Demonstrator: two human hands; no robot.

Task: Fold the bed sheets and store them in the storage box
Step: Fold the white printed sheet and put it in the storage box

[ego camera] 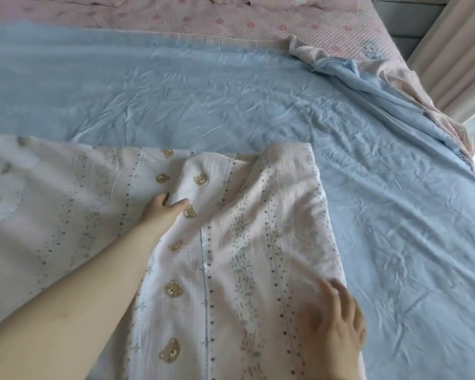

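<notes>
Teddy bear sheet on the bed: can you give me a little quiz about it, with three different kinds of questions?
1. True or false: the bear sheet lies on top of a blue sheet.
2. What is the left hand doing? A. pinching a fold of the bear sheet. B. lying flat on the blue sheet. C. holding a box.
3. Fill the gap: the right hand rests on the bear sheet near its ____ edge.
Key: 1 true; 2 A; 3 right.
</notes>
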